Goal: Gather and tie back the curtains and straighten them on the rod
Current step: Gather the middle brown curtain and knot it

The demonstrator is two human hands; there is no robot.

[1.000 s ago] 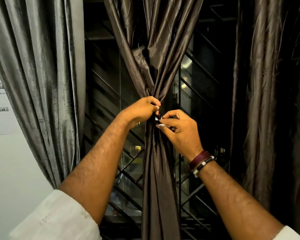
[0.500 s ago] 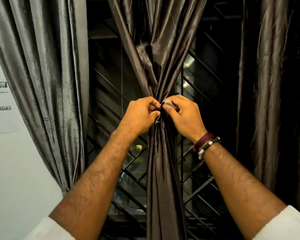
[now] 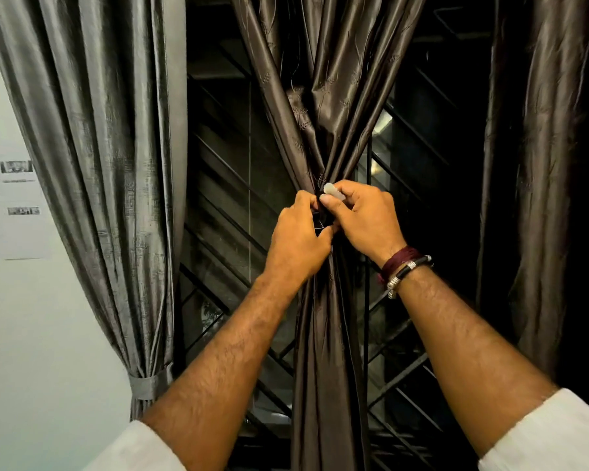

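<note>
Where the dark brown satin middle curtain (image 3: 323,351) is bunched, left hand (image 3: 298,237) and right hand (image 3: 366,215) clamp curled fingers (image 3: 351,193) around it (thumbs pinching), before a diagonal metal window grille (image 3: 225,212).

Indoor room, likely home or small office; which of two unclear. Cues: long satin curtains (image 3: 330,96) across centre and right of frame, grey curtain (image 3: 92,164) at left cinched by fabric tieback (image 3: 147,385) at lower left. Behind drapes, window with dark diagonal metal grille (image 3: 225,185), centre. Pale painted wall (image 3: 31,334) at left, printed paper notices (image 3: 14,205) stuck on it, text too small to read.
</note>
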